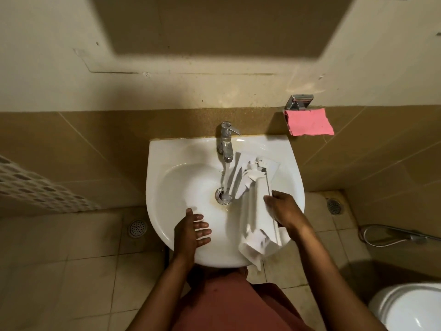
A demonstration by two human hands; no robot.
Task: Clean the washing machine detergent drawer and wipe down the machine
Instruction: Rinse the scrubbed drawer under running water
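Observation:
A white plastic detergent drawer (pixel 256 206) lies lengthwise across the right half of a white wash basin (pixel 167 163), its near end jutting over the front rim. My right hand (pixel 285 210) grips the drawer's right edge around its middle. My left hand (pixel 191 231) hovers open over the basin's front left, fingers spread, holding nothing. Water runs from the chrome tap (pixel 226 142) down to the drain (pixel 223 195), just left of the drawer's far end.
A pink cloth (pixel 309 123) hangs on a chrome wall holder (pixel 298 102) to the right of the basin. A toilet (pixel 410 306) stands at the lower right, a spray hose (pixel 393 236) beside it. Floor drains sit on the tiles either side.

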